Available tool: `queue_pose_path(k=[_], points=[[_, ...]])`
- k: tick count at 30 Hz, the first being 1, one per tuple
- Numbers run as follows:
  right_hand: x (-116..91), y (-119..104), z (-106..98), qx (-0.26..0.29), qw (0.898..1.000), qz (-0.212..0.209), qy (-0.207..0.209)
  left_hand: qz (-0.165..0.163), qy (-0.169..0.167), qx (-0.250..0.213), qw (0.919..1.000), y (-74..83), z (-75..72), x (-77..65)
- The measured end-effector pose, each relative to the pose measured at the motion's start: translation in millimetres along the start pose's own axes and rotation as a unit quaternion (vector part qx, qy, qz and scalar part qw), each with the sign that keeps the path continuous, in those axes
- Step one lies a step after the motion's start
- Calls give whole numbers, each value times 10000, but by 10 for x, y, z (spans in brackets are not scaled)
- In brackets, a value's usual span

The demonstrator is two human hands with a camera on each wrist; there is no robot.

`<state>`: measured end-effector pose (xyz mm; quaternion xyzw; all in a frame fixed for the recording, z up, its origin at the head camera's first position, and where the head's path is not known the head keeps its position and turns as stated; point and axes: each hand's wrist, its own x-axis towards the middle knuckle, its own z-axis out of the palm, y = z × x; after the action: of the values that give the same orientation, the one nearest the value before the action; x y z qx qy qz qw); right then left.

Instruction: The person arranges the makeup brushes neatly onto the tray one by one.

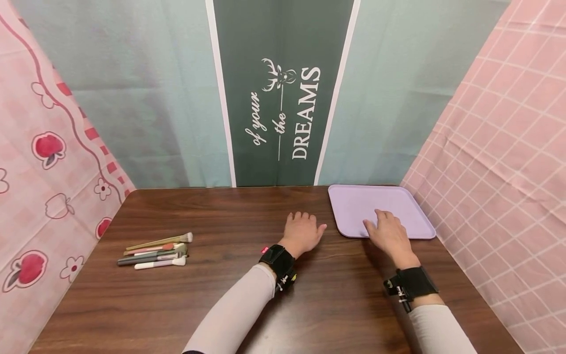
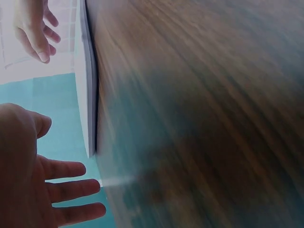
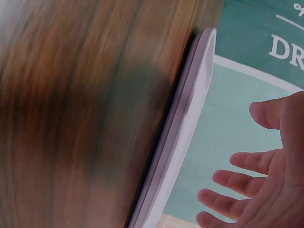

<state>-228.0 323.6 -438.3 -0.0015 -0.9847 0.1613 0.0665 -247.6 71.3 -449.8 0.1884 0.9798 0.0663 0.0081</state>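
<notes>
My left hand (image 1: 302,233) hovers over the wooden table, just left of a lavender tray (image 1: 353,230), its fingers spread and holding nothing. Over the tray's front edge is my right hand (image 1: 390,235), also with loosely extended fingers and nothing in them. In the right wrist view a gap shows between the right hand (image 3: 266,180) and the tray's rim (image 3: 183,123). The left wrist view has the left hand (image 2: 42,180) near the tray's side (image 2: 86,95). Far to the left on the table lies a group of makeup brushes (image 1: 160,263), several together, heads pointing right.
The brown wooden table (image 1: 247,211) ends at a green curtain (image 1: 274,167) with white lettering. Pink grid cloth (image 1: 499,196) hangs along the right side, close to the tray. A pink apple-patterned cloth (image 1: 57,196) borders the left.
</notes>
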Motion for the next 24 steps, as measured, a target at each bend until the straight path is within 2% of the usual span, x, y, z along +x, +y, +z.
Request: queue_pose_path(k=[9,17,24], points=[[24,277,-73,-19,9991,352,-214,-24,-105,114,9999,190,73,120],[31,501,-171,-129,9982,546,-225,-3,78,243,9997,361,170,193],[68,742,-216,-120,9969,725,-283,-58,46,333,9994,483,207,288]])
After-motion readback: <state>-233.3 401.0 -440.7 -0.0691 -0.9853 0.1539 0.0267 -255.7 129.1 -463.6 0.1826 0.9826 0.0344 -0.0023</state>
